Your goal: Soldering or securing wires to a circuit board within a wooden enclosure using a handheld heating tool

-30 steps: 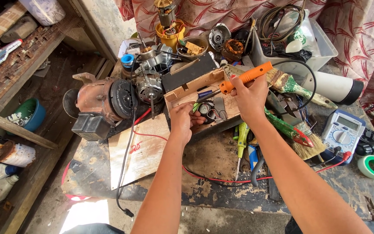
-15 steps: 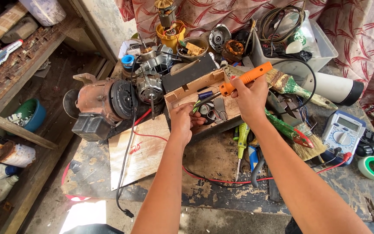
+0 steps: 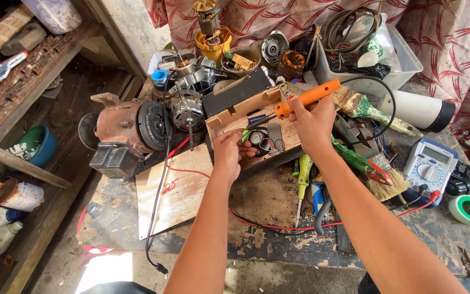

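Right, the right hand (image 3: 314,122) is fisted around an orange-handled soldering iron (image 3: 305,98), wrist cocked, its dark tip angled down-left into a shallow wooden box (image 3: 229,115). The left hand (image 3: 229,155) reaches straight in from below, fingers pinched on something small and green at the box's front edge; what it is, I cannot tell. Both forearms run bare up from the bottom of the view. Inside the box lies a small round black part (image 3: 258,139) with thin wires. Just left stands a rusty, copper-brown motor (image 3: 129,128) with a ribbed black end. A thin plywood sheet (image 3: 175,190) lies flat on the scarred, flaking surface (image 3: 278,239), crossed by a red wire (image 3: 257,223). To the right, a bristly paintbrush (image 3: 373,109), a blue-grey multimeter (image 3: 430,166) and a green tape roll (image 3: 468,209).
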